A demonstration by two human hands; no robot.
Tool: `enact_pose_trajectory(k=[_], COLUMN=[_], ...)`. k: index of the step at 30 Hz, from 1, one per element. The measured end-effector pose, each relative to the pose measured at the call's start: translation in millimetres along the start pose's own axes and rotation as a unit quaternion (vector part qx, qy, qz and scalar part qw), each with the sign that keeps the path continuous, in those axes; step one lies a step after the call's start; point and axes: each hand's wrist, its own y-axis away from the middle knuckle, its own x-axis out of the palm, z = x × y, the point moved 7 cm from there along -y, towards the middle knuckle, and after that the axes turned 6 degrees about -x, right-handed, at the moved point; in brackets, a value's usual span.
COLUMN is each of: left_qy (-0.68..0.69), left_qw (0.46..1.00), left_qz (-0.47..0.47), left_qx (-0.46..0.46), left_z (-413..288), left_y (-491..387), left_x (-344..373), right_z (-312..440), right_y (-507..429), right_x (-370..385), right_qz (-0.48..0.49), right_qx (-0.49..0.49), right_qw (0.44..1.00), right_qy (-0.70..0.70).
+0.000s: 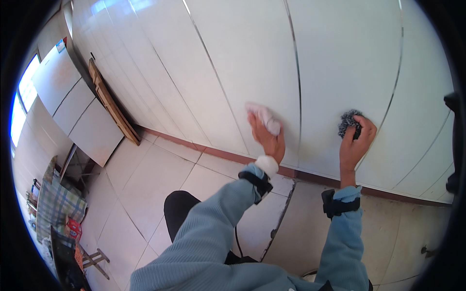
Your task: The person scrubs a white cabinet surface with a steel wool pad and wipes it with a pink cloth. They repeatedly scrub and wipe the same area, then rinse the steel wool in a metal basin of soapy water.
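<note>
My left hand presses a folded pale pink cloth against the white wall panelling; hand and cloth are slightly blurred. To its right, across a shiny vertical seam strip, my right hand grips a dark grey metal scouring pad between thumb and fingers. The pad is at the panel surface. A faint yellowish mark shows on the panel between the hands, low down.
Reddish-brown skirting runs below the panels, above a pale tiled floor. At left, brown boards lean near a white refrigerator. A table with a checked cloth and a folding stool stand at far left.
</note>
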Motion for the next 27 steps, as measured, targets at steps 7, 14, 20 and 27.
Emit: enact_pose_trajectory(k=[7,14,20,27], left_qy=[0.006,-0.175,-0.142,0.354], left_qw=[0.980,0.871,0.963,0.849], left_qz=[0.152,0.399,0.229,0.031], left_qx=[0.126,0.226,0.017,-0.392], left_z=[-28.0,40.5,41.1,129.7], left_y=[-129.7,10.9,-85.7,-13.3], left_x=[51.5,1.1,-13.5,-23.1], right_z=[-3.7,-4.8,-1.0,-4.6], right_y=[4.5,9.0,6.0,3.1], right_x=[1.4,8.0,6.4,2.9], right_qz=[-0.026,-0.031,-0.018,0.044], right_qx=[-0.025,-0.011,-0.011,-0.074], right_qw=[0.999,0.999,1.000,0.996], right_qy=[0.016,0.031,0.021,0.040])
